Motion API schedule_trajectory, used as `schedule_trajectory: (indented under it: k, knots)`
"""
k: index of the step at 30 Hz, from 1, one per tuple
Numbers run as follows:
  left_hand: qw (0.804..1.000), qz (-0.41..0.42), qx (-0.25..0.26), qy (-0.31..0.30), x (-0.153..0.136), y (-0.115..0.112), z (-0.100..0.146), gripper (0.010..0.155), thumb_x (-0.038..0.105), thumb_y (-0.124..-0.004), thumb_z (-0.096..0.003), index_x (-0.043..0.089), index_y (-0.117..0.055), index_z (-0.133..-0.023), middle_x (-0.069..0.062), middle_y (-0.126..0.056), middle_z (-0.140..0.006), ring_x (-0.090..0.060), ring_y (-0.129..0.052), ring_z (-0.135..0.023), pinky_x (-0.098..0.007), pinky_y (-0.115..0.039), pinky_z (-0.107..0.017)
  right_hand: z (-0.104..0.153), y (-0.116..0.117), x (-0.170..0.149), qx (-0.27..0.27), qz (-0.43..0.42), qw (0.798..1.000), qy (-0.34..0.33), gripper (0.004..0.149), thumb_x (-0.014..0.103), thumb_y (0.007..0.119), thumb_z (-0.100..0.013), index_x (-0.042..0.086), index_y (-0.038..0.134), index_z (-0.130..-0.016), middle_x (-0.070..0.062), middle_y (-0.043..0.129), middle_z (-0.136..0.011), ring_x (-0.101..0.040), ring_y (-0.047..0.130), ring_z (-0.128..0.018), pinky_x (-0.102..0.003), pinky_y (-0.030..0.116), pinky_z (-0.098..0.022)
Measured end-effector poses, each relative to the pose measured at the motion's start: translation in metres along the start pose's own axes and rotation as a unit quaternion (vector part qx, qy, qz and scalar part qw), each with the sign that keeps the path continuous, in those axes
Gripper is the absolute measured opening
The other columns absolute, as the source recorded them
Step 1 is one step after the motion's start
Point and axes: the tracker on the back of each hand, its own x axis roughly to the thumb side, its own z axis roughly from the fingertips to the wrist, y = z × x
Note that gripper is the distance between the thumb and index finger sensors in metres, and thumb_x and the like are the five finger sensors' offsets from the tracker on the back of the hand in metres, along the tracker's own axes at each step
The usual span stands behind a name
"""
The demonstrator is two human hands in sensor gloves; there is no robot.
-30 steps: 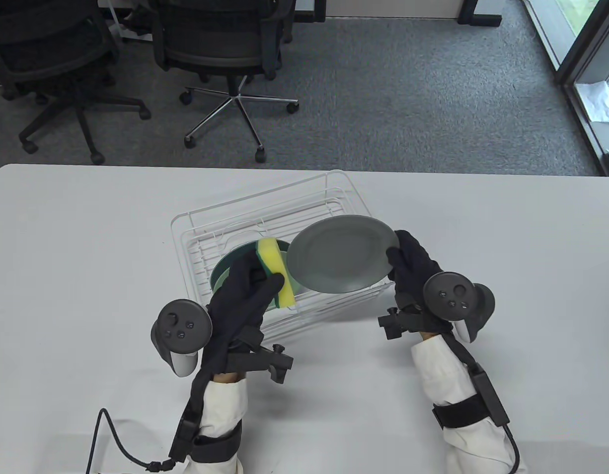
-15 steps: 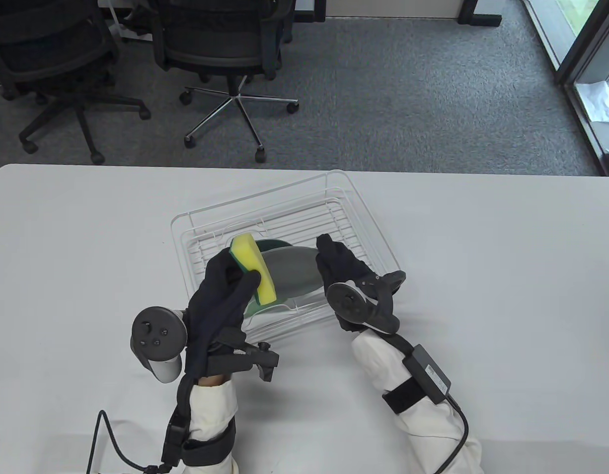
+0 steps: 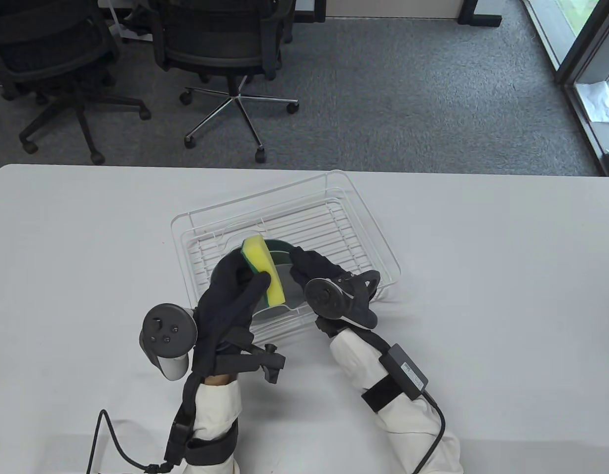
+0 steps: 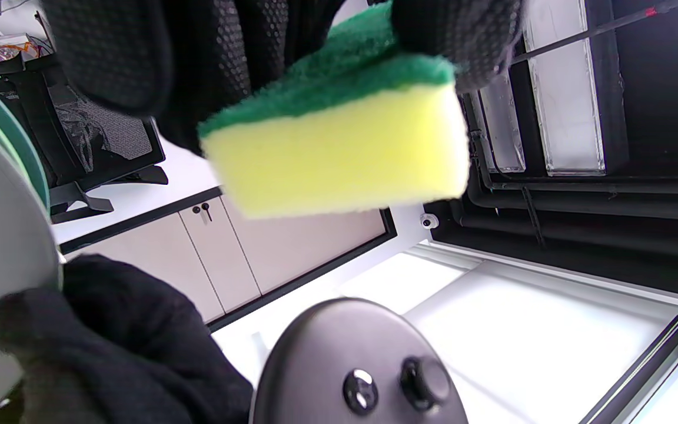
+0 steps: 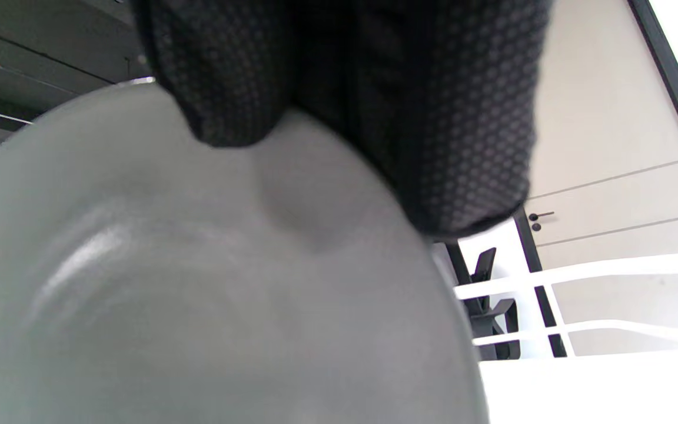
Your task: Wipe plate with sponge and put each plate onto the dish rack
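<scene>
My left hand grips a yellow sponge with a green scrub side above the near left part of the white wire dish rack. In the left wrist view the sponge fills the top, pinched between my fingers. My right hand holds a grey plate by its rim, standing on edge inside the rack. A green plate stands just behind it. The right wrist view shows my fingers curled over the grey plate's edge, with rack wires beside it.
The rack sits mid-table on the white table. Its right half holds nothing. Office chairs stand on the carpet beyond the far edge. A cable lies by my left forearm.
My right hand has swung the grey plate from flat above the rack's right side to upright, and lowered it leftward into the rack beside the green plate. The left hand kept the sponge.
</scene>
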Motion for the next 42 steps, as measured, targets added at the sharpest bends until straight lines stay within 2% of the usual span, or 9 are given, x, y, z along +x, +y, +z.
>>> schedule_trajectory:
  k: [4, 9, 14, 17, 22, 26, 29, 34, 42]
  knots:
    - [1.000, -0.005, -0.008, 0.002, 0.000, -0.004, -0.001, 0.074, 0.045, -0.076, -0.0535, -0.007, -0.064, -0.104, -0.028, -0.089, -0.089, -0.041, -0.099, -0.069, -0.050, -0.086, -0.050, -0.002, 0.007, -0.003, 0.065, -0.074, 0.995, 0.034, 0.043, 0.025, 0.080, -0.052, 0.008, 0.081, -0.091, -0.020, 0.096, -0.080, -0.038, 0.102, -0.064, -0.041, 0.094, -0.043]
    - [1.000, -0.014, -0.020, 0.001, 0.000, -0.010, -0.001, 0.074, 0.045, -0.076, -0.0536, -0.007, -0.064, -0.104, -0.028, -0.089, -0.089, -0.041, -0.099, -0.069, -0.050, -0.086, -0.050, 0.005, -0.005, -0.024, 0.015, -0.144, 0.986, 0.082, 0.042, 0.024, 0.076, -0.054, 0.005, 0.080, -0.092, -0.023, 0.095, -0.079, -0.039, 0.101, -0.061, -0.041, 0.092, -0.043]
    - [0.999, -0.036, -0.041, -0.001, 0.000, -0.024, -0.002, 0.073, 0.045, -0.077, -0.0529, -0.007, -0.066, -0.104, -0.028, -0.090, -0.088, -0.041, -0.099, -0.068, -0.050, -0.087, -0.049, 0.024, -0.033, -0.055, -0.011, -0.170, 0.980, 0.103, 0.042, 0.024, 0.074, -0.056, 0.003, 0.078, -0.093, -0.024, 0.093, -0.078, -0.039, 0.098, -0.060, -0.043, 0.089, -0.043]
    - [0.996, -0.061, -0.066, -0.002, 0.000, -0.040, -0.003, 0.073, 0.045, -0.077, -0.0525, -0.006, -0.067, -0.104, -0.027, -0.091, -0.088, -0.041, -0.099, -0.068, -0.050, -0.087, -0.049, 0.036, -0.050, -0.075, -0.038, -0.161, 0.979, 0.118, 0.042, 0.024, 0.074, -0.057, 0.003, 0.077, -0.093, -0.024, 0.093, -0.078, -0.038, 0.098, -0.059, -0.042, 0.089, -0.042]
    - [0.985, -0.111, -0.135, -0.004, -0.003, -0.082, -0.001, 0.073, 0.045, -0.078, -0.0520, -0.007, -0.069, -0.103, -0.027, -0.091, -0.088, -0.041, -0.100, -0.068, -0.050, -0.087, -0.049, 0.059, -0.073, -0.108, -0.080, -0.147, 0.975, 0.147, 0.042, 0.024, 0.073, -0.058, 0.003, 0.077, -0.094, -0.024, 0.092, -0.078, -0.038, 0.097, -0.058, -0.041, 0.089, -0.041]
    - [0.966, -0.169, -0.194, -0.010, -0.006, -0.116, 0.004, 0.073, 0.045, -0.080, -0.0507, -0.006, -0.070, -0.103, -0.027, -0.092, -0.087, -0.041, -0.100, -0.067, -0.050, -0.087, -0.049, 0.077, -0.087, -0.127, -0.112, -0.123, 0.972, 0.164, 0.043, 0.025, 0.072, -0.058, 0.002, 0.076, -0.094, -0.024, 0.092, -0.078, -0.038, 0.097, -0.059, -0.041, 0.089, -0.042]
    - [0.936, -0.242, -0.255, -0.015, -0.007, -0.136, 0.008, 0.073, 0.045, -0.083, -0.0481, -0.003, -0.073, -0.102, -0.025, -0.093, -0.088, -0.040, -0.101, -0.068, -0.050, -0.088, -0.049, 0.088, -0.094, -0.140, -0.132, -0.121, 0.967, 0.180, 0.043, 0.025, 0.072, -0.059, 0.003, 0.076, -0.094, -0.024, 0.091, -0.079, -0.038, 0.097, -0.060, -0.042, 0.088, -0.042]
    - [0.908, -0.284, -0.307, -0.020, -0.014, -0.160, 0.017, 0.073, 0.046, -0.085, -0.0465, -0.001, -0.074, -0.102, -0.024, -0.093, -0.088, -0.040, -0.099, -0.070, -0.050, -0.087, -0.050, 0.102, -0.095, -0.153, -0.148, -0.144, 0.958, 0.200, 0.043, 0.026, 0.071, -0.059, 0.002, 0.075, -0.095, -0.024, 0.091, -0.079, -0.038, 0.096, -0.060, -0.042, 0.088, -0.043]
    - [0.861, -0.359, -0.358, -0.040, -0.029, -0.198, 0.033, 0.074, 0.046, -0.084, -0.0467, -0.001, -0.073, -0.103, -0.025, -0.089, -0.091, -0.042, -0.097, -0.073, -0.051, -0.085, -0.053, 0.112, -0.097, -0.168, -0.165, -0.204, 0.939, 0.223, 0.044, 0.027, 0.070, -0.060, 0.002, 0.074, -0.096, -0.025, 0.090, -0.080, -0.039, 0.096, -0.061, -0.042, 0.088, -0.043]
